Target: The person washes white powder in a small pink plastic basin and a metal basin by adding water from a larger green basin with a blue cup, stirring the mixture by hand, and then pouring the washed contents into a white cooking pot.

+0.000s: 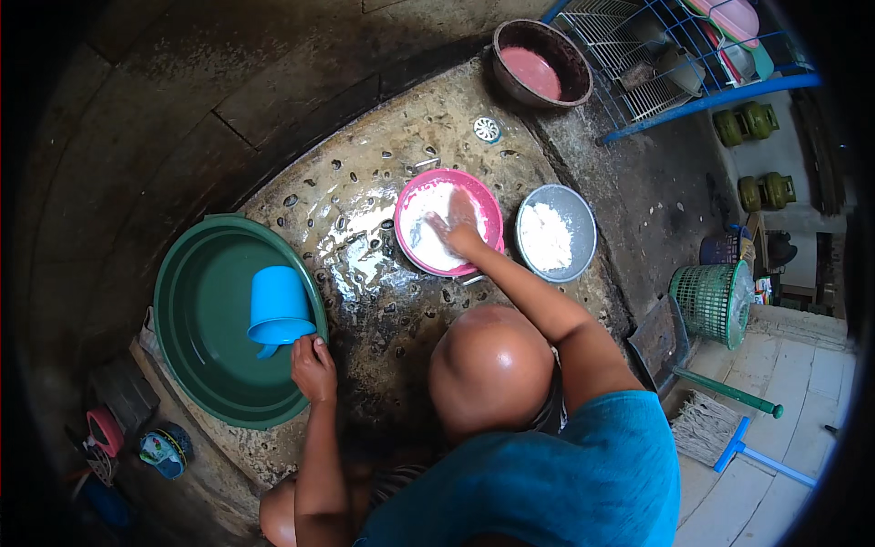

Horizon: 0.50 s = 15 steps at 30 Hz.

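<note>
My right hand is in a pink plastic basin, fingers spread in a white substance; its fingertips are partly covered by it. Just right of that basin stands a grey bowl with a white, lumpy mass inside. At the rim of a large green tub, my left hand has its fingers at the rim of a light-blue plastic dipper. The dipper lies tilted within the tub's outline, and the fingers appear closed on its edge.
A dark basin with pinkish liquid stands near a round floor drain. Beyond are a blue wire dish rack, a green basket, a dustpan and a mop. The pitted stone floor looks wet.
</note>
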Tool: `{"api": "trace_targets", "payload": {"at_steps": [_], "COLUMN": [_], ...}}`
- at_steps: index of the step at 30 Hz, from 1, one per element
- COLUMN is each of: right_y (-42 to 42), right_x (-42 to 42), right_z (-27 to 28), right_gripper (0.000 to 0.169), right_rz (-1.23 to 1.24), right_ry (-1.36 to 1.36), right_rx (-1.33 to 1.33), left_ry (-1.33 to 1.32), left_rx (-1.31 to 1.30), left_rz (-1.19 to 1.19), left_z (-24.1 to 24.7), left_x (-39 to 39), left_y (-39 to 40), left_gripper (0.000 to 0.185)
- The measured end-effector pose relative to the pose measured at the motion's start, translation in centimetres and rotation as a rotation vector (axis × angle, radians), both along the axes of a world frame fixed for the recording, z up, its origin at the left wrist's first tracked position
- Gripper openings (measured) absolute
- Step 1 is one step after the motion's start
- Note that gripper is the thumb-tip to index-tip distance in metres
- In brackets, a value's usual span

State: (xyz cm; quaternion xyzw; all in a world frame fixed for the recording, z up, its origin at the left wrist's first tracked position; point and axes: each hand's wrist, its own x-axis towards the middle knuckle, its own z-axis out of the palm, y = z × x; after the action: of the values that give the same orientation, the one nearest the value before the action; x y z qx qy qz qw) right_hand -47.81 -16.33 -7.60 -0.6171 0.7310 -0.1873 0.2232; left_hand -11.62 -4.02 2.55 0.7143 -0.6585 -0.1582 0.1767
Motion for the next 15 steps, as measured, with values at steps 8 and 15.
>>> {"api": "trace_targets", "payload": {"at_steps": [8,15], "right_y": [-0.5,-4.2], "right_x": [0.4,-2.3], "right_z": [2.7,-0.4], "right_gripper": [0.059,0.031], "right_rz": [0.849,1.151], "right_ry": [-0.184,0.399], "right_rx": [-0.159,-0.62], "left_ry": [-0.016,-0.015], "left_rx": [0.008,-0.01], "left_rz": [0.012,-0.028], "left_z": [-0.2,-0.2], "left_x": [0.4,-0.4], "left_y": [0.2,-0.2], "left_gripper": [0.017,0.017]}}
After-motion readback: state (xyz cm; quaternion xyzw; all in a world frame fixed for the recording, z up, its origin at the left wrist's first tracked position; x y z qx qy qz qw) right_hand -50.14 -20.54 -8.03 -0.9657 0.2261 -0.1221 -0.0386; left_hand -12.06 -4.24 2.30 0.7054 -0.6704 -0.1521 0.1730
